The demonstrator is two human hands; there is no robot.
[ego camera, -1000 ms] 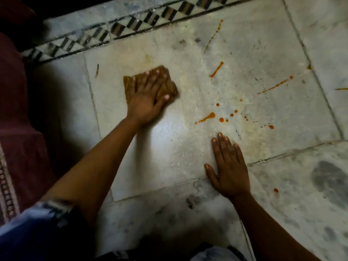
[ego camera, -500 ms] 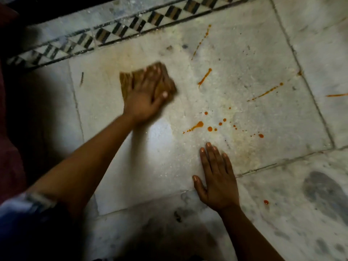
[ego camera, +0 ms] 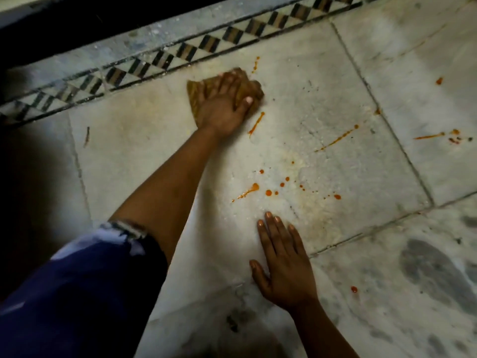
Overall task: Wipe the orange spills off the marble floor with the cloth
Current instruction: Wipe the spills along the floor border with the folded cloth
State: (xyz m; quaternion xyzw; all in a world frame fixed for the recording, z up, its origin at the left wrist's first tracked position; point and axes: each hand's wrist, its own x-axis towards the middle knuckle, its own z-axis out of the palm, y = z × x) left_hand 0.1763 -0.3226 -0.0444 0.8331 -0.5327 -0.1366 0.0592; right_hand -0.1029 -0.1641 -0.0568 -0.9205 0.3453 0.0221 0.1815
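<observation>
My left hand (ego camera: pixel 223 104) presses a crumpled tan cloth (ego camera: pixel 194 95) flat on the marble floor (ego camera: pixel 322 94), close to the patterned border. An orange streak (ego camera: pixel 256 125) lies just right of that hand, and a thin trail (ego camera: pixel 255 64) runs above the cloth. A cluster of orange drops (ego camera: pixel 268 191) spreads in front of my right hand (ego camera: pixel 282 259), which rests flat on the floor with fingers apart. More orange streaks (ego camera: pixel 338 138) lie to the right, one (ego camera: pixel 428 136) on the adjoining slab, and a single drop (ego camera: pixel 354 289) sits near my right wrist.
A black-and-white triangle border strip (ego camera: pixel 180 51) crosses the top, with a dark threshold behind it. Grout lines (ego camera: pixel 382 117) divide the slabs. Grey-veined marble (ego camera: pixel 433 270) fills the lower right. My blue sleeve (ego camera: pixel 85 293) covers the lower left.
My left hand has pushed the cloth up and to the right, closer to the border and the orange streaks. My right hand has stayed planted on the floor.
</observation>
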